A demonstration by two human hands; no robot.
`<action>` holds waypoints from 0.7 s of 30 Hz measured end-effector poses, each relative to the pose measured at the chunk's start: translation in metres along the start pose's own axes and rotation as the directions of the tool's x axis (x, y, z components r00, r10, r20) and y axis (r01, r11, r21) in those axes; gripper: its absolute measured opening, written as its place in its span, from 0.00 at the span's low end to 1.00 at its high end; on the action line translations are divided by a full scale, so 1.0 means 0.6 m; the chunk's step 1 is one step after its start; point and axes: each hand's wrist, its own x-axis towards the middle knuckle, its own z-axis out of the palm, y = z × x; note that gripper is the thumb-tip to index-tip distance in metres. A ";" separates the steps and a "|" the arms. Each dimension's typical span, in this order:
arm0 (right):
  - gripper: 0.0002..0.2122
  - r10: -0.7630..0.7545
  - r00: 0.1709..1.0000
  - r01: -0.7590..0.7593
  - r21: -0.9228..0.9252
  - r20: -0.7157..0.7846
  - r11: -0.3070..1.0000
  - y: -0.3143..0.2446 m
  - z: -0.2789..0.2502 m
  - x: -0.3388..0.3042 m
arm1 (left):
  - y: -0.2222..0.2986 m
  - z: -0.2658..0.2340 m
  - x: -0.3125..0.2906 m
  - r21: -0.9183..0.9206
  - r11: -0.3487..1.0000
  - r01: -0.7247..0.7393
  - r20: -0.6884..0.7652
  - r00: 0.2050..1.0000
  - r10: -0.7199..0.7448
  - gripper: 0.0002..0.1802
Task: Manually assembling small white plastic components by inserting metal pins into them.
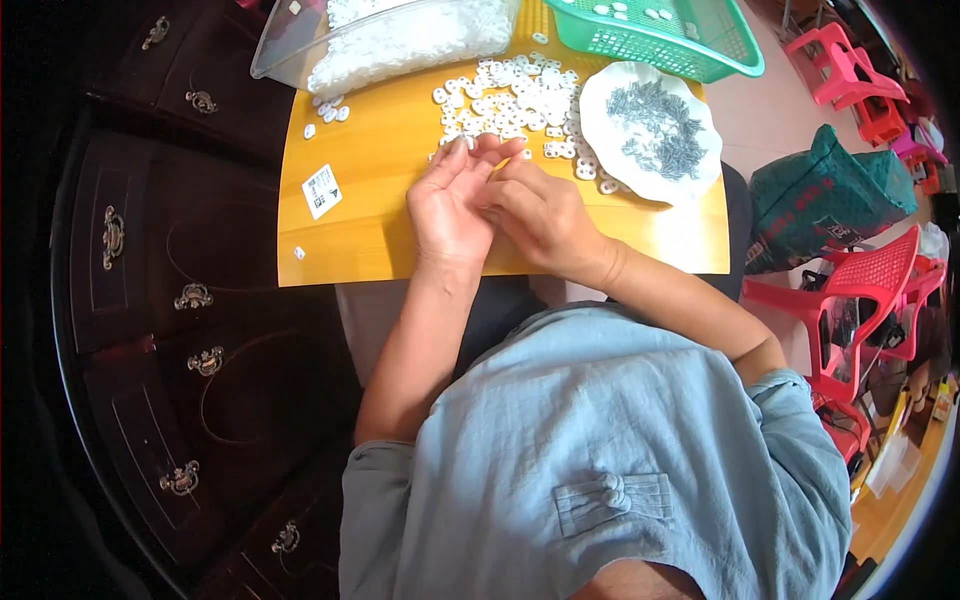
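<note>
My left hand (450,205) is turned palm up over the yellow table (380,240). Its thumb and forefinger are pinched together at a small white piece (470,143), while the other fingers curl loosely. My right hand (545,210) reaches across to the left palm with its fingertips pressed together; whatever they hold is hidden. Just beyond both hands spreads a pile of small white plastic pieces (515,95) with holes in them. To the right of the pile, a white scalloped plate (700,180) bears many short thin grey pins (655,130).
A clear bin (285,55) heaped with white pieces stands at the far left, a green basket (640,45) at the far right. A printed label (321,191) lies on the table. Dark drawers (150,250) flank the left; a green bag (830,200) and pink chair (865,290) are right.
</note>
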 end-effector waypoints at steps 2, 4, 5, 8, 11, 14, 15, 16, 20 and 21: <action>0.10 0.039 0.999 -0.037 0.092 -0.015 0.995 0.002 -0.006 -0.006 | -0.001 -0.008 0.004 -0.061 0.998 0.034 0.050 0.998 -0.031 0.10; 0.09 0.079 0.997 -0.073 0.182 -0.026 0.981 -0.002 -0.013 -0.007 | -0.005 -0.015 0.006 -0.121 0.990 0.071 0.102 0.993 -0.059 0.10; 0.08 0.193 0.981 -0.185 0.188 -0.022 0.965 -0.011 -0.019 -0.006 | -0.008 -0.018 0.008 -0.150 0.987 0.060 0.106 0.993 -0.044 0.11; 0.07 0.409 0.913 -0.398 0.210 -0.008 0.893 -0.020 -0.021 -0.016 | -0.014 -0.020 0.012 -0.165 0.984 0.064 0.181 0.983 -0.033 0.12; 0.06 0.544 0.839 -0.529 0.257 0.018 0.809 -0.022 -0.020 -0.019 | -0.019 -0.022 0.014 -0.146 0.987 0.060 0.247 0.969 -0.022 0.13; 0.06 0.607 0.791 -0.600 0.292 0.077 0.744 -0.026 -0.020 -0.014 | -0.023 -0.005 0.006 -0.087 0.996 0.000 0.178 0.984 0.015 0.10; 0.06 0.631 0.766 -0.635 0.298 0.124 0.712 -0.027 -0.021 -0.012 | -0.023 0.004 0.001 -0.030 0.999 -0.043 0.114 0.992 0.046 0.08; 0.06 0.632 0.765 -0.635 0.300 0.122 0.711 -0.027 -0.024 -0.011 | -0.022 0.009 -0.003 -0.028 0.999 -0.041 0.114 0.992 0.044 0.08; 0.05 0.614 0.739 -0.672 0.355 0.277 0.649 -0.036 -0.039 0.000 | -0.022 0.023 -0.013 0.114 0.990 -0.084 0.005 0.996 0.084 0.08; 0.04 0.606 0.728 -0.685 0.371 0.320 0.627 -0.039 -0.041 0.001 | -0.023 0.025 -0.016 0.156 0.983 -0.096 -0.015 0.995 0.099 0.08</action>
